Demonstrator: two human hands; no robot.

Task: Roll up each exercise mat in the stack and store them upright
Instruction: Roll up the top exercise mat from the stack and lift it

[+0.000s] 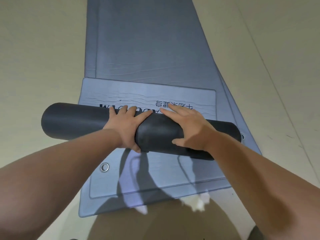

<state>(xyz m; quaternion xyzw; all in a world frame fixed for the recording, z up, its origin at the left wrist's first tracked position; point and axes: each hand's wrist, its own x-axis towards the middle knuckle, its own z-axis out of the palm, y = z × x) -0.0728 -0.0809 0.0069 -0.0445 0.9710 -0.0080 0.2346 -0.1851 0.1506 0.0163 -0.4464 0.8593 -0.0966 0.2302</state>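
Note:
A dark grey mat roll [72, 121] lies crosswise over the stack of flat blue-grey mats [152, 49]. A short unrolled tail of the same mat, with black printed lettering [190, 97], lies just beyond the roll. My left hand [127, 126] wraps the roll's middle, fingers over the top and thumb under the near side. My right hand [187, 126] lies flat on the roll with straight fingers reaching over onto the printed tail.
The flat mats stretch away over a pale floor [39, 49]. Metal eyelets [104, 167] sit near the mat's near corners. The edge of a lower mat [230, 94] shows on the right. My legs are at the bottom edge.

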